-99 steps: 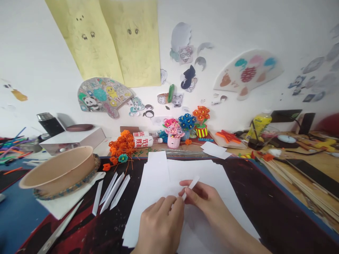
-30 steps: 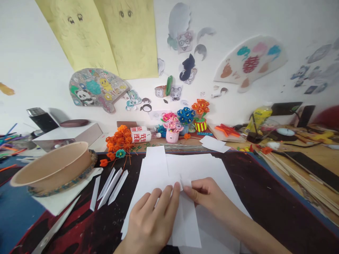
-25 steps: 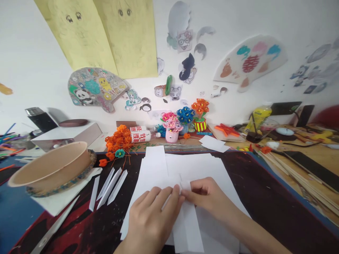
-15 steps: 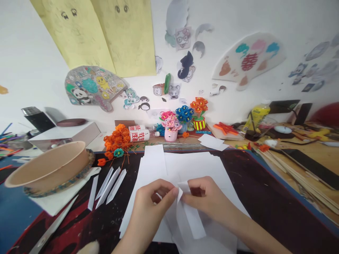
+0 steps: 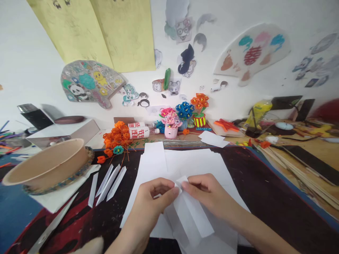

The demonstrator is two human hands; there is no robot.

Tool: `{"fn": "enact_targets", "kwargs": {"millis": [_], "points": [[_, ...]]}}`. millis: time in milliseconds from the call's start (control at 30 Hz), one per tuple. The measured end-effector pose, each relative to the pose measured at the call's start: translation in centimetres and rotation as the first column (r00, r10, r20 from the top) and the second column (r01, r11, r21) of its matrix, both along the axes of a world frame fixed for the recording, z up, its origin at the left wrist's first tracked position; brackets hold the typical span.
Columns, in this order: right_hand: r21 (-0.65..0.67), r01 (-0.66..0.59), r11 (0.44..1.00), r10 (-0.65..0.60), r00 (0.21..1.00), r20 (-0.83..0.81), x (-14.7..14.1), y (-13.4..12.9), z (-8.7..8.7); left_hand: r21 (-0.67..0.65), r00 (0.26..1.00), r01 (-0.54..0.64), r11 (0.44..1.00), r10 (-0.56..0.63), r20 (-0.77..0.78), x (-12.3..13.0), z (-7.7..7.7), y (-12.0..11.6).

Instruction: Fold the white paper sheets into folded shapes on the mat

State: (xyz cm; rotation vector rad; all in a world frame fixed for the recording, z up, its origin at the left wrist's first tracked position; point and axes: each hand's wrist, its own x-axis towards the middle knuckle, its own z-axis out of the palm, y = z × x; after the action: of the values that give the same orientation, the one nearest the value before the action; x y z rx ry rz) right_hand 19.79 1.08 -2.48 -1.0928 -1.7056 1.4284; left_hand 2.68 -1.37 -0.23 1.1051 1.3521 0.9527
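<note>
A folded strip of white paper (image 5: 194, 215) is held between my two hands, above a stack of white sheets (image 5: 190, 160). My left hand (image 5: 156, 197) pinches its upper left corner between thumb and fingers. On the other side, my right hand (image 5: 205, 192) grips the top edge, thumb in front. The strip has a lengthwise crease, and its lower end hangs toward me. Several narrow folded paper pieces (image 5: 108, 185) lie on the dark mat left of the stack. A small paper strip (image 5: 155, 153) rests on the stack's far left corner.
Scissors (image 5: 53, 225) and a tan bowl (image 5: 45, 162) are at the left. Orange pipe-cleaner flowers (image 5: 118, 135) and small potted flowers (image 5: 171, 130) stand along the back. A phone (image 5: 311, 164) and thin sticks (image 5: 296, 176) lie at the right.
My right thumb has come round to the front of the paper's top edge. The strip's lower end has swung a little to the right and spread wider. The view has tilted slightly down.
</note>
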Motion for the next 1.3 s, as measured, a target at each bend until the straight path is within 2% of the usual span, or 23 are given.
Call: {"fn": "enact_targets", "kwargs": {"millis": [133, 267, 367, 600, 800, 1033, 1300], "points": [[-0.104, -0.062, 0.993, 0.053, 0.995, -0.086, 0.21, 0.27, -0.04, -0.055, 0.998, -0.014, 0.998, 0.018, 0.065, -0.14, 0.22, 0.09], [-0.247, -0.173, 0.953, 0.125, 0.972, -0.199, 0.38, 0.08, 0.42, -0.072, 0.994, 0.014, 0.997, -0.006, 0.108, -0.23, 0.27, 0.1], [-0.294, -0.189, 0.937, 0.11, 0.958, -0.266, 0.51, -0.05, 0.51, -0.074, 0.99, 0.027, 0.997, -0.017, 0.138, -0.29, 0.3, 0.05], [-0.217, -0.122, 0.969, 0.063, 0.963, -0.261, 0.35, 0.19, 0.06, 0.03, 0.999, 0.02, 0.999, -0.021, 0.042, -0.22, 0.33, -0.07], [-0.046, 0.012, 0.999, -0.014, 0.998, -0.056, 0.15, 0.1, -0.02, 0.079, 1.0, 0.008, 0.997, -0.006, -0.017, -0.01, 0.27, -0.03], [0.059, 0.011, 0.998, -0.013, 0.999, 0.035, 0.35, -0.15, 0.31, 0.112, 0.999, 0.037, 0.993, -0.037, -0.003, 0.02, 0.37, -0.08], [-0.003, -0.099, 0.995, 0.099, 0.993, -0.065, 0.67, 0.46, 0.16, 0.182, 0.992, 0.092, 0.979, -0.075, -0.1, -0.53, -0.26, 0.22]]}}
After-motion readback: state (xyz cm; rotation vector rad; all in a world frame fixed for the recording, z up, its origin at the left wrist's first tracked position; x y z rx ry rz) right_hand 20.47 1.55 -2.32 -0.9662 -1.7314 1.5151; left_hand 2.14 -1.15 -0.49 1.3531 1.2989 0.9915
